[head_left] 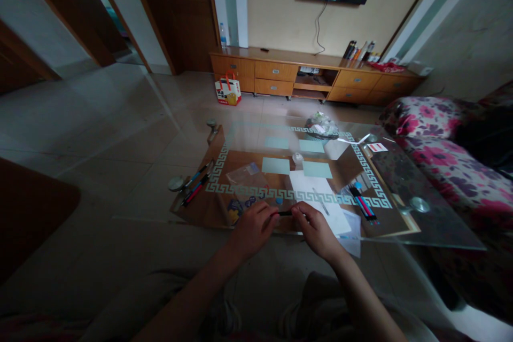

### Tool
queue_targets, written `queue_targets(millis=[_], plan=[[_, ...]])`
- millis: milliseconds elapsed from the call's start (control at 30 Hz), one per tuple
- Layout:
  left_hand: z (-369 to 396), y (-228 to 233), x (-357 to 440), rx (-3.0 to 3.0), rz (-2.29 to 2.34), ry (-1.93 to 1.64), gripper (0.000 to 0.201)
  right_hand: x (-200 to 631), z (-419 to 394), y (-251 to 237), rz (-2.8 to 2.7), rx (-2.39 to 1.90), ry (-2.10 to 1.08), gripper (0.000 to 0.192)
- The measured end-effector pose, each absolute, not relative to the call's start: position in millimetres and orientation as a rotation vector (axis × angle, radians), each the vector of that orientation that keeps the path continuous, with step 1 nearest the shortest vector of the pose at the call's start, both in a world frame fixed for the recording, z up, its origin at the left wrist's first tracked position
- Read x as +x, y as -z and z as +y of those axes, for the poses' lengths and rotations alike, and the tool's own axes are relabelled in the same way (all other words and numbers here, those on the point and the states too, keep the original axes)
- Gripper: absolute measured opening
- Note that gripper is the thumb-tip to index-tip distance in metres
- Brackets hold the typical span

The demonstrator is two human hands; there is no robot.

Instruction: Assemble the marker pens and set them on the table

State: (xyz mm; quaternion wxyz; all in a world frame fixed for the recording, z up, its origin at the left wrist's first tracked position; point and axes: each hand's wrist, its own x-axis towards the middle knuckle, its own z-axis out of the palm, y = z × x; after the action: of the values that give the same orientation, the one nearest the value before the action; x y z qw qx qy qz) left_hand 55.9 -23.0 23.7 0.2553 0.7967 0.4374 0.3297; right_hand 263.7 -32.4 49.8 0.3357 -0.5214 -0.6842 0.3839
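Note:
Both of my hands hold one black pen (285, 213) between them at the near edge of a glass coffee table (425, 235). My left hand (252, 227) grips its left end and my right hand (316, 230) grips its right end. White paper sheets (318, 197) lie just beyond my right hand, with another pen on them. Pale blue cards (276, 165) sit further out on the glass. A clear plastic bag (244, 175) lies beyond my left hand.
Several pens (195, 184) lie at the table's left edge and more pens (364, 206) to the right of the paper. A floral sofa (449, 155) stands at the right. A wooden TV cabinet (312, 77) and a paper bag (227, 91) are at the back.

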Motion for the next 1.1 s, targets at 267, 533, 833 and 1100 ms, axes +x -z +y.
queue_targets(millis=[267, 533, 833, 1100], plan=[[-21.4, -25.9, 52.3, 2.318, 1.202, -0.91, 0.019, 264.8, -30.7, -43.4, -1.789, -1.361, -0.993, 0.033], [-21.4, -25.2, 52.3, 2.363, 1.228, -0.953, 0.015, 265.8, -30.6, -40.3, -1.727, -1.364, -1.042, 0.037], [-22.0, -24.9, 55.1, 2.122, 1.188, -0.865, 0.03, 278.5, -26.0, -33.9, -1.374, -1.568, -0.924, 0.037], [-24.1, -29.4, 62.5, 1.645, 1.044, -0.89, 0.029, 267.4, -24.7, -31.7, -1.251, -1.338, -1.11, 0.035]])
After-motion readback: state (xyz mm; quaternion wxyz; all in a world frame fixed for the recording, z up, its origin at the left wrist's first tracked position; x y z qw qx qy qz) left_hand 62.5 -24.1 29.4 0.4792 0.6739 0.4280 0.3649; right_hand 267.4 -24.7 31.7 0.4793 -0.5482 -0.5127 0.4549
